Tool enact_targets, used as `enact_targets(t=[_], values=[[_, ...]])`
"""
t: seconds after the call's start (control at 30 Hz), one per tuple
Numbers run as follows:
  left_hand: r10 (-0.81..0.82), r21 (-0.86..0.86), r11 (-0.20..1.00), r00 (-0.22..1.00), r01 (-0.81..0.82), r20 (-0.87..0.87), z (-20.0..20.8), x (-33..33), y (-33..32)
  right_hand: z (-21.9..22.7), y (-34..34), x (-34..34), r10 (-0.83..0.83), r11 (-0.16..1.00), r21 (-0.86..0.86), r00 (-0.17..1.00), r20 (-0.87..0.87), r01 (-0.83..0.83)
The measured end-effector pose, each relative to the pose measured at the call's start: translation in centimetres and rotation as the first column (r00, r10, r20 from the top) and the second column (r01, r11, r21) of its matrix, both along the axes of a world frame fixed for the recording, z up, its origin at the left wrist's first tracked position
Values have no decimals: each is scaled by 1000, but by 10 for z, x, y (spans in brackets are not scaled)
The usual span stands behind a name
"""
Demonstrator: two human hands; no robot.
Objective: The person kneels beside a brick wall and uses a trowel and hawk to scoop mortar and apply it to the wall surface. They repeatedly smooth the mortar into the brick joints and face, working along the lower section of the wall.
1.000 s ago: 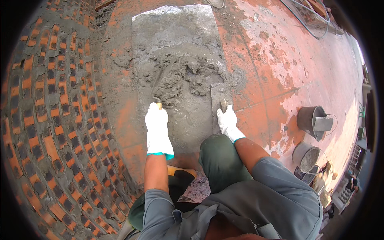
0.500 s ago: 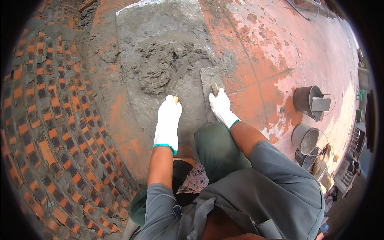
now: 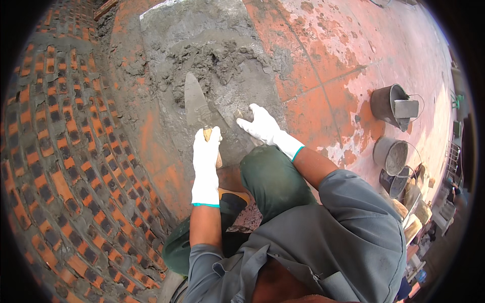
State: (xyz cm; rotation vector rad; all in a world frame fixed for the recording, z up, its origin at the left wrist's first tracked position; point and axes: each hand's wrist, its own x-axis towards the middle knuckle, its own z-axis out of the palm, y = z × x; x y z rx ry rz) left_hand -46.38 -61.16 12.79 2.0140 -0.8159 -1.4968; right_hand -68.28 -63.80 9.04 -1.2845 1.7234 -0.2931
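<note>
My left hand, in a white glove with a teal cuff, is closed round the wooden handle of a pointed trowel. The trowel's broad grey blade points away from me, over the near-left side of the mortar heap. My right hand, gloved the same way, is closed round the handle of a plastering float. The float's flat plate is smeared grey and hard to tell from the mortar around it. Beyond both tools lies the lumpy wet mortar, spread on a grey board.
A brick wall with grey joints fills the left side. Red, mortar-stained flooring stretches to the right. There stand a black bucket with a flat grey plate at its mouth, and a grey bucket. My bent knee is close below my right hand.
My left hand has drawn slightly back and turned the trowel so its blade shows broad. My right hand has moved the float leftward, toward the trowel.
</note>
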Motion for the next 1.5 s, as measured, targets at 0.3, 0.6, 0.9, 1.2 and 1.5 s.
enact_targets(t=[0.3,0.6,0.9,1.2,1.5], values=[[-178,-377,920,971,106,-159,14,-88,-52,6,-14,-17,-588,806,590,194,785,52],[-584,252,811,756,528,296,-38,-81,14,-15,-12,-188,-733,669,72,639,234,740],[-588,376,788,778,488,222,-49,-110,20,-64,-36,-130,-628,772,384,703,334,507],[-537,356,809,834,468,123,-57,-104,21,1,-24,-76,-410,912,44,901,139,408],[-568,297,808,807,508,165,-64,-100,23,-14,-5,-55,-832,553,309,492,257,774]])
